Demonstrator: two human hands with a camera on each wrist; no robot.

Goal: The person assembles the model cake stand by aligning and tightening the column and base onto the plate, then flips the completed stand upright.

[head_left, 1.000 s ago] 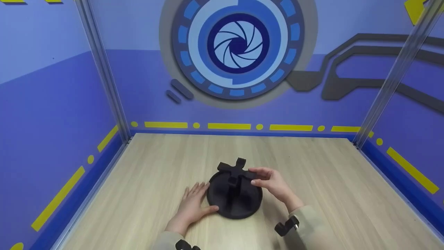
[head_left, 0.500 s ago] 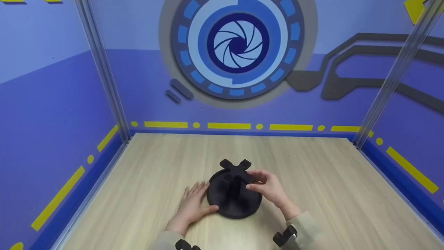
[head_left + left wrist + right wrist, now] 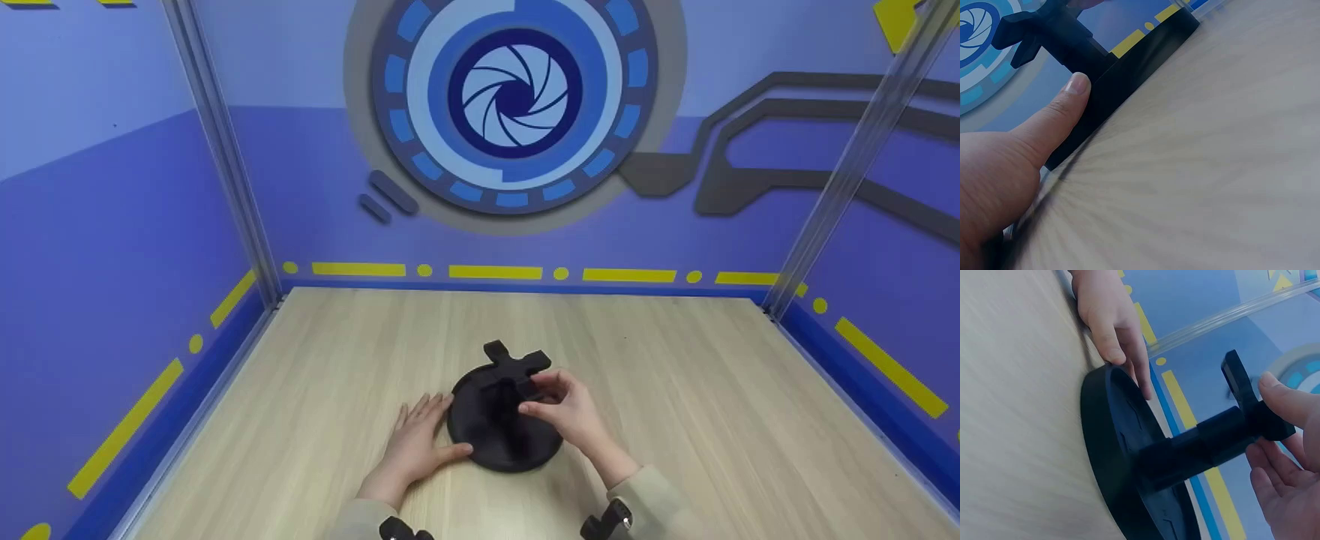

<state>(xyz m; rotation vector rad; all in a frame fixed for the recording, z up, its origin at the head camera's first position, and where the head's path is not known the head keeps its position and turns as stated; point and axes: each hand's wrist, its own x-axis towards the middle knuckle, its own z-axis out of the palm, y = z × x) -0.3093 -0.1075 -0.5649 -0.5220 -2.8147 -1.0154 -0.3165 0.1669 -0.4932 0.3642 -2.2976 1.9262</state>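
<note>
A black round base [image 3: 469,420] with a raised rim lies on the table. From its middle rises a thick black post [image 3: 1196,450], topped by a black cross-shaped knob [image 3: 516,366]. My right hand [image 3: 574,412] pinches one arm of the knob between thumb and fingers; the hand partly hides that arm. My left hand [image 3: 416,446] rests at the base's left side, fingers straight. In the left wrist view its thumb [image 3: 1061,109] presses against the side of the base.
The wooden table [image 3: 337,352] extends around the base on all sides. Blue printed panels [image 3: 315,195] enclose it at the back, left and right, with metal posts [image 3: 232,172] at the back corners.
The knob has turned clockwise as seen from above. My right hand has moved with it, toward me and slightly left. My left hand and the base have stayed in place.
</note>
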